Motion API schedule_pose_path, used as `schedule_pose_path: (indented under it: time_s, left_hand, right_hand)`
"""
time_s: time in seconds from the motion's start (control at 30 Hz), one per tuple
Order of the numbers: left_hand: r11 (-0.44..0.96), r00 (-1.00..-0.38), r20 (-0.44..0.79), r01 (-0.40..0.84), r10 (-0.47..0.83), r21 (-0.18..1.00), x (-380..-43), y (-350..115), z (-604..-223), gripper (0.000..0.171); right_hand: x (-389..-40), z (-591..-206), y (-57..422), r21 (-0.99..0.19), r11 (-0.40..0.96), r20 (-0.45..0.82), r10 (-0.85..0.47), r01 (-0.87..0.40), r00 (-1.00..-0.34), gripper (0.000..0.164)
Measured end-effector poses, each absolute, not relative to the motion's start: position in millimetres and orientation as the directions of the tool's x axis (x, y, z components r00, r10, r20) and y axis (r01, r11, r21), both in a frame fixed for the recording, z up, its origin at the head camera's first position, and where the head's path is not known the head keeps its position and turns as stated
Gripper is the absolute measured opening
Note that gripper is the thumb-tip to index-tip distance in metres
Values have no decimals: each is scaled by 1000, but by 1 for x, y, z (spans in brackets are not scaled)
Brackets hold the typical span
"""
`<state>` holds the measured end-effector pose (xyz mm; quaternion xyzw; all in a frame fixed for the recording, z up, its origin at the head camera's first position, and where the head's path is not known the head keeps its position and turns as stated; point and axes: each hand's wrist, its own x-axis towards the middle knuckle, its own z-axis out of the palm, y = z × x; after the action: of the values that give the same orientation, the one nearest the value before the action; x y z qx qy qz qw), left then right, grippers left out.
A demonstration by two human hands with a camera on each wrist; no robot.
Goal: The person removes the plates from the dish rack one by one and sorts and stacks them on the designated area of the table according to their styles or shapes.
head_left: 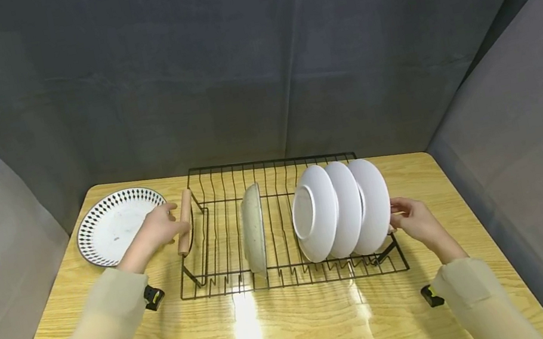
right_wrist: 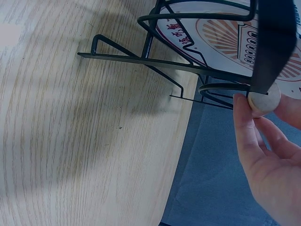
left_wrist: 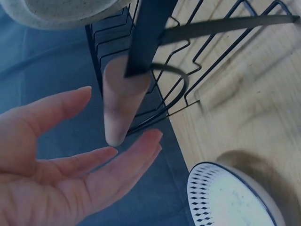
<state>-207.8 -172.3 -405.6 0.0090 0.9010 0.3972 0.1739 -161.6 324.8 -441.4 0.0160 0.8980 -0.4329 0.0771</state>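
The right handle (right_wrist: 264,101) of the wire dish rack (head_left: 297,284) is mostly hidden from your head camera by the outermost white dish (head_left: 373,206); its pale rounded end shows at your right wrist, where the frame edge crops your right hand (head_left: 417,219). That hand pinches the handle between thumb and fingers. Your left hand (head_left: 154,229) spreads wide beside the left wooden handle (head_left: 184,209), thumb and fingers well parted — whether skin meets wood, you cannot tell. The rack sits on the wooden table (head_left: 312,338) between your hands, bearing three white dishes at right and one speckled dish (head_left: 253,230) left of centre. Your left forearm partly covers the diamond-rimmed dish (head_left: 120,223) — beside the rack, near its left end.
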Motion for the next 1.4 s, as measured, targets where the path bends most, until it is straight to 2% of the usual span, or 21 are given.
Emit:
schedule_pose_path:
  time_s: [0.3,0.57,0.8,1.0,1.2,1.4]
  left_hand:
    - [654,-938,-307,-130,164,746,-207,-167,-417,66]
    - [715,-952,-266,-81,150,695,-206,-165,-417,67]
    - [702,-955,-258,-85,145,707,-204,-164,-416,65]
    - [694,-955,-256,-83,150,715,-204,-162,-416,64]
    - [688,-956,-254,-85,149,721,-204,-163,-416,64]
    - [690,-955,-250,-74,158,720,-204,-163,-417,63]
  right_hand:
    - [-161,-441,324,-777,624,-147,-44,88,-988,41]
    - [-161,-441,324,-777,623,-148,-47,87,-988,41]
    - [-163,-437,325,-786,612,-167,-78,85,-983,46]
    - [-165,-423,327,-804,592,-122,-63,61,-991,60]
    - [-168,-402,329,-839,544,-26,-14,14,-1000,59]
    - [-170,-388,322,-864,502,-41,-24,23,-999,64]
